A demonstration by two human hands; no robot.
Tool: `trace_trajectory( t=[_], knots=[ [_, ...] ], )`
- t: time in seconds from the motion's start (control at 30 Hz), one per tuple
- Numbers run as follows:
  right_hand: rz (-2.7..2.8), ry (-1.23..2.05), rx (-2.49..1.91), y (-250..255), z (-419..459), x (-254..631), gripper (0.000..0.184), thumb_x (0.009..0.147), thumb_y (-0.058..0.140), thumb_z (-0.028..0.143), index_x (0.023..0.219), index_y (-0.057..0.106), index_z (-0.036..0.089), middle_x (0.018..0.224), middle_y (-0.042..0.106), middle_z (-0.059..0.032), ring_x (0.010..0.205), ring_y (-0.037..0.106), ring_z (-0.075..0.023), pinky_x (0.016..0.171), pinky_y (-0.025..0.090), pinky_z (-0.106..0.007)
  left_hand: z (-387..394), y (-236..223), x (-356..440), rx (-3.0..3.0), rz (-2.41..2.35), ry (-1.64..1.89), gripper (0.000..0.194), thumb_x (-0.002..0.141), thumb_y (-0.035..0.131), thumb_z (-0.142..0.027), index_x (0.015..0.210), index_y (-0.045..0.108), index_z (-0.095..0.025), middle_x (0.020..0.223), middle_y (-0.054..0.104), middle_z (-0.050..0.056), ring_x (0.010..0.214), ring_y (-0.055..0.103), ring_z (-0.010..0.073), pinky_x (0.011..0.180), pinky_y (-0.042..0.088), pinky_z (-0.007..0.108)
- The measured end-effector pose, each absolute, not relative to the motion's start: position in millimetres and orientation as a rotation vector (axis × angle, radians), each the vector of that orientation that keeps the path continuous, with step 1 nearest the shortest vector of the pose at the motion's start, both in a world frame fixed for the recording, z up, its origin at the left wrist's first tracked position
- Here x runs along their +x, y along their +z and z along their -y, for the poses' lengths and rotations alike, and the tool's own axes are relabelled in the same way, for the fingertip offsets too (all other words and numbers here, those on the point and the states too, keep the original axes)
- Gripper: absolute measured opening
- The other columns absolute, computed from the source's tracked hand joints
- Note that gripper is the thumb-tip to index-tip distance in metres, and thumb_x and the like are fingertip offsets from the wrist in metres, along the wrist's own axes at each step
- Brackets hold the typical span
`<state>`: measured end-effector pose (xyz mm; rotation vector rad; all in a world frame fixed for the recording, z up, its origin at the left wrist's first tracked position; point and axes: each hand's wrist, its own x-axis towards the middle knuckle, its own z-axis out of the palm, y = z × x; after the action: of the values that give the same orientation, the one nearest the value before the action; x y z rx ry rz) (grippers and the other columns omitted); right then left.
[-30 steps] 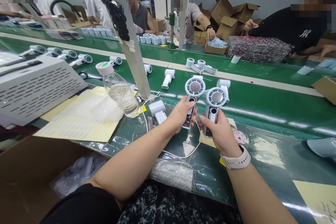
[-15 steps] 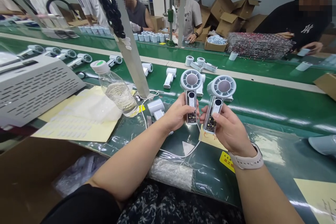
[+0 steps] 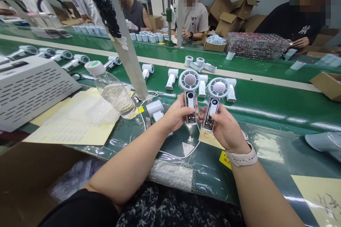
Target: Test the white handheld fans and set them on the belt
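My left hand (image 3: 176, 115) is shut around the handle of a white handheld fan (image 3: 189, 94), and my right hand (image 3: 226, 127) grips a second handheld fan (image 3: 215, 103). Both fans stand upright with their round heads up. Their lower ends show bare circuit boards. The right fan's small display is lit and reads 20, while the left one's is dark. Close below my left hand, a white fan body (image 3: 156, 110) lies on the plastic-covered belt. A white cable (image 3: 181, 157) runs under my hands.
Several white fan bodies (image 3: 172, 78) stand on the green conveyor belt (image 3: 266, 106) beyond my hands. To the left are a water bottle (image 3: 113, 94), a grey perforated box (image 3: 34, 88) and label sheets (image 3: 71, 124). Co-workers sit across the line.
Both fans have come lower and closer together, and the right fan's display has lit up with 20. The view has shifted slightly, and my grip on both fans is unchanged.
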<state>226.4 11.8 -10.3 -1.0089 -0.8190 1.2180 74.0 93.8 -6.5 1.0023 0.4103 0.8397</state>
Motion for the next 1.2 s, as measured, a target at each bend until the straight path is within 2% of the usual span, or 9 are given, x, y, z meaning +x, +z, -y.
trace_trajectory(
  t=[0.13, 0.3, 0.4, 0.63, 0.8, 0.97, 1.2],
  knots=[
    [0.836, 1.213, -1.035, -11.8, -12.4, 224.8, 0.024, 0.076, 0.071, 0.028, 0.098, 0.063, 0.025, 0.098, 0.067, -0.0039, 0.079, 0.064, -0.0191, 0.073, 0.057, -0.039, -95.5, -7.8, 74.2, 0.980, -0.418, 0.847, 0.048, 0.060, 0.073, -0.018, 0.101, 0.049, -0.020, 0.088, 0.058, -0.002, 0.070, 0.058, 0.0132, 0.063, 0.047, 0.032],
    [0.849, 1.242, -0.996, -9.0, -10.7, 224.3, 0.026, 0.077, 0.072, 0.025, 0.101, 0.063, 0.027, 0.101, 0.068, -0.0019, 0.082, 0.065, -0.0183, 0.077, 0.056, -0.039, -95.6, -4.8, 72.4, 0.966, -0.358, 0.842, 0.056, 0.061, 0.073, -0.018, 0.112, 0.050, -0.019, 0.090, 0.059, -0.002, 0.071, 0.059, 0.0136, 0.064, 0.048, 0.033],
    [0.854, 1.214, -1.017, -8.9, -10.9, 223.9, 0.029, 0.076, 0.073, 0.024, 0.102, 0.063, 0.027, 0.099, 0.068, -0.0008, 0.081, 0.065, -0.0177, 0.076, 0.056, -0.038, -96.2, -5.4, 73.2, 0.981, -0.402, 0.859, 0.053, 0.058, 0.071, -0.016, 0.107, 0.049, -0.019, 0.088, 0.060, -0.003, 0.070, 0.059, 0.0132, 0.064, 0.048, 0.032],
    [0.734, 1.157, -1.099, -13.2, -14.2, 221.9, 0.020, 0.080, 0.070, 0.035, 0.091, 0.060, 0.024, 0.084, 0.067, -0.0003, 0.067, 0.062, -0.0157, 0.061, 0.053, -0.034, -97.3, -8.9, 77.0, 0.966, -0.537, 0.895, 0.048, 0.065, 0.074, -0.033, 0.103, 0.046, -0.022, 0.081, 0.058, -0.005, 0.064, 0.057, 0.0131, 0.060, 0.045, 0.031],
    [0.816, 1.178, -1.011, -11.1, -11.2, 221.2, 0.024, 0.081, 0.072, 0.038, 0.098, 0.062, 0.024, 0.089, 0.069, -0.0017, 0.070, 0.063, -0.0164, 0.065, 0.055, -0.036, -94.6, -8.8, 75.9, 1.090, -0.401, 0.828, 0.045, 0.070, 0.075, -0.039, 0.102, 0.047, -0.022, 0.083, 0.060, -0.003, 0.063, 0.058, 0.0136, 0.063, 0.048, 0.034],
    [0.777, 1.119, -1.089, -18.8, -16.2, 223.8, 0.023, 0.081, 0.072, 0.038, 0.094, 0.059, 0.024, 0.085, 0.067, -0.0007, 0.066, 0.062, -0.0160, 0.062, 0.054, -0.036, -94.3, -11.4, 78.4, 1.071, -0.511, 0.785, 0.044, 0.069, 0.075, -0.038, 0.095, 0.044, -0.021, 0.084, 0.060, -0.002, 0.063, 0.059, 0.0139, 0.062, 0.047, 0.034],
    [0.767, 1.141, -1.116, -24.2, -19.9, 224.4, 0.029, 0.079, 0.072, 0.040, 0.100, 0.058, 0.024, 0.087, 0.067, -0.0016, 0.075, 0.066, -0.0208, 0.068, 0.055, -0.042, -97.0, -13.7, 78.6, 1.044, -0.504, 0.831, 0.040, 0.070, 0.073, -0.033, 0.097, 0.047, -0.021, 0.085, 0.060, -0.002, 0.063, 0.059, 0.0144, 0.061, 0.047, 0.034]
  ],
)
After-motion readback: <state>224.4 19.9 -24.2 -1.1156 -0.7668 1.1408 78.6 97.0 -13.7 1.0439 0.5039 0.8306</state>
